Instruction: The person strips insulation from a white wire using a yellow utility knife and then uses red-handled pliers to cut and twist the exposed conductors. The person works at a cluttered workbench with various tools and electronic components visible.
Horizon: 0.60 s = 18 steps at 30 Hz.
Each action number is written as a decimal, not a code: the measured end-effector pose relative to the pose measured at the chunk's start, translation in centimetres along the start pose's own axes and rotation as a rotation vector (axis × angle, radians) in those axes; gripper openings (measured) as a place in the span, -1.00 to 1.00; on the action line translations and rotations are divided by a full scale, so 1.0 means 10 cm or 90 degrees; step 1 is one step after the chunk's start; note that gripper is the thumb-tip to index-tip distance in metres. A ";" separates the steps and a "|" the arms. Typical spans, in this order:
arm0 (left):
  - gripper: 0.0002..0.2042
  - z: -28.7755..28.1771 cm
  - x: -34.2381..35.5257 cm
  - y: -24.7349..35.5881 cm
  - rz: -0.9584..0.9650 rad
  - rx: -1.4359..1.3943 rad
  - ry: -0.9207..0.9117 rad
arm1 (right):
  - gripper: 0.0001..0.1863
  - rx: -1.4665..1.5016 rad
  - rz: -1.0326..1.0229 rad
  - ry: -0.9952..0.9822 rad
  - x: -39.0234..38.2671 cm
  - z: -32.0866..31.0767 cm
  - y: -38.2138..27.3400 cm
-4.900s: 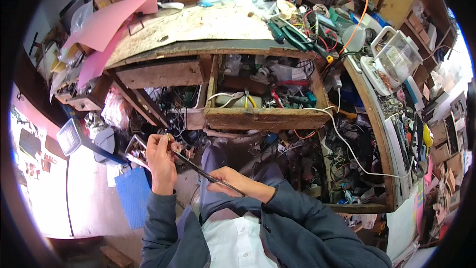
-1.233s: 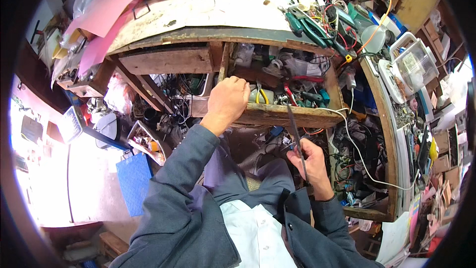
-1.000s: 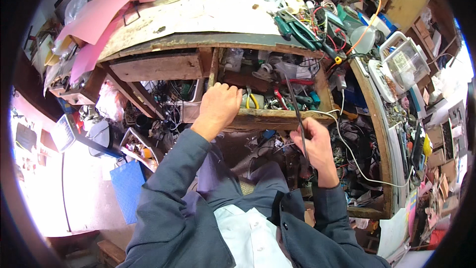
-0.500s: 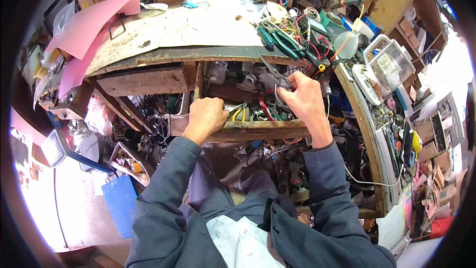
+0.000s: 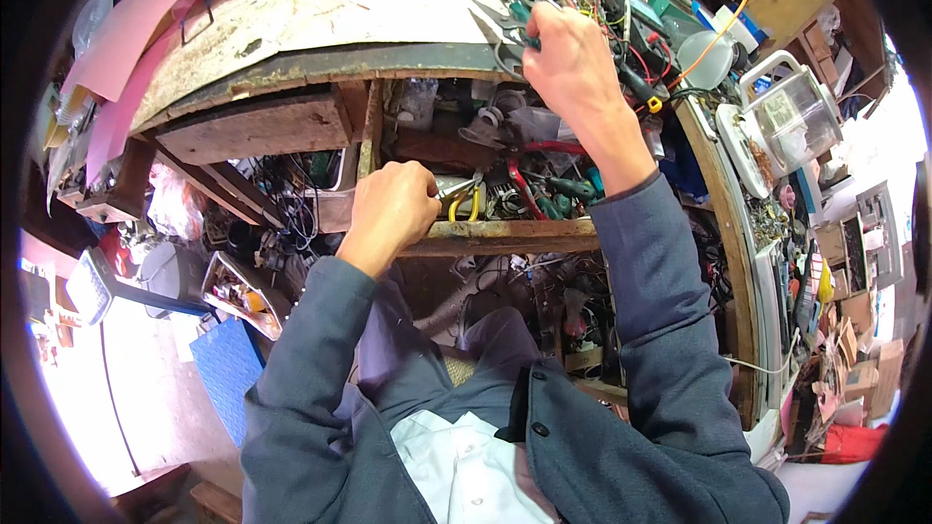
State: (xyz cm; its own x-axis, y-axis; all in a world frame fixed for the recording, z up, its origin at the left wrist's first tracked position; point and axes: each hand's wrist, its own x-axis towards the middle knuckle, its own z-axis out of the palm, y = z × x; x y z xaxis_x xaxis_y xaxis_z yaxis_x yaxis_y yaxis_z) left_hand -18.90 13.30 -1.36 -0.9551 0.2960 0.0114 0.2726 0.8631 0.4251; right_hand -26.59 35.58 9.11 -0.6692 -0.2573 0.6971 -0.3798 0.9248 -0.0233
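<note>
My right hand (image 5: 573, 53) is closed around a pair of dark scissors (image 5: 504, 56) above the bench's back right part. Their blades point up and to the left, beside green-handled pliers (image 5: 521, 12) that my hand partly covers. At the front left corner of an open wooden drawer (image 5: 515, 237), my left hand (image 5: 393, 204) is closed, its fingers curled over the edge and partly hidden. Just right of it inside the drawer lie yellow-handled pliers (image 5: 468, 206). Further right are a red-handled tool (image 5: 525, 189) and green-handled screwdrivers (image 5: 571, 188).
The worktop (image 5: 320, 24) carries a pale sheet, with pink sheets (image 5: 160, 24) at its left end. Tangled leads and tools crowd its right side, near a clear plastic container (image 5: 791, 116). A blue panel (image 5: 226, 374) leans low on the left.
My right hand has moved up and away from the drawer onto the worktop, carrying the scissors. My left hand has stayed at the drawer corner. The whole view has shifted slightly.
</note>
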 end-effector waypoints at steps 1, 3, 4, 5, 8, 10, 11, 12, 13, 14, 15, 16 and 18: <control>-0.81 0.01 -0.01 0.00 0.005 -0.009 0.004 | -0.90 -0.029 0.008 -0.010 0.05 0.03 -0.03; -0.84 0.08 -0.03 -0.06 0.092 -0.034 0.133 | -0.92 -0.089 0.024 -0.031 0.12 0.09 -0.08; -0.85 0.11 -0.03 -0.07 0.136 -0.048 0.198 | -0.92 -0.102 0.022 -0.039 0.13 0.13 -0.06; -0.88 0.11 -0.04 -0.07 0.159 -0.036 0.202 | -0.92 -0.116 0.020 -0.047 0.15 0.17 -0.02; -0.85 0.12 -0.01 -0.04 0.178 -0.041 0.260 | -0.89 -0.164 -0.012 -0.060 0.12 0.28 0.06; -0.85 0.11 -0.03 -0.03 0.143 -0.086 0.266 | -0.89 -0.156 -0.063 -0.009 0.12 0.30 0.03; -0.85 0.12 -0.03 0.00 0.118 -0.111 0.264 | -0.89 -0.115 -0.104 0.060 0.07 0.24 0.04; -0.85 0.13 -0.04 -0.01 0.090 -0.134 0.264 | -0.88 -0.029 -0.138 0.121 0.04 0.15 -0.02; -0.84 0.14 -0.04 -0.02 0.058 -0.139 0.251 | -0.88 0.038 -0.091 0.020 -0.03 -0.04 -0.13; -0.83 0.13 -0.06 -0.03 0.043 -0.145 0.255 | -0.88 0.106 -0.047 -0.079 -0.15 -0.20 -0.23; -0.83 0.12 -0.08 -0.01 0.034 -0.152 0.256 | -0.90 0.112 -0.003 -0.229 -0.31 -0.31 -0.23; -0.83 0.11 -0.09 0.00 0.026 -0.158 0.258 | -0.91 0.117 0.043 -0.376 -0.46 -0.39 -0.20; -0.82 0.12 -0.09 0.02 0.035 -0.143 0.270 | -0.87 -0.044 0.070 -0.569 -0.75 -0.40 -0.14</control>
State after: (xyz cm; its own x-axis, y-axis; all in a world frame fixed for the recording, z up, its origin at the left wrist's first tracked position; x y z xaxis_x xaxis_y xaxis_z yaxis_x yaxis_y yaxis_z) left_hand -17.81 13.70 -2.38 -0.9158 0.1062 0.3873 0.3373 0.7269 0.5982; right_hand -18.53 37.34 6.77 -0.9571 -0.2620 -0.1237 -0.2647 0.9643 0.0059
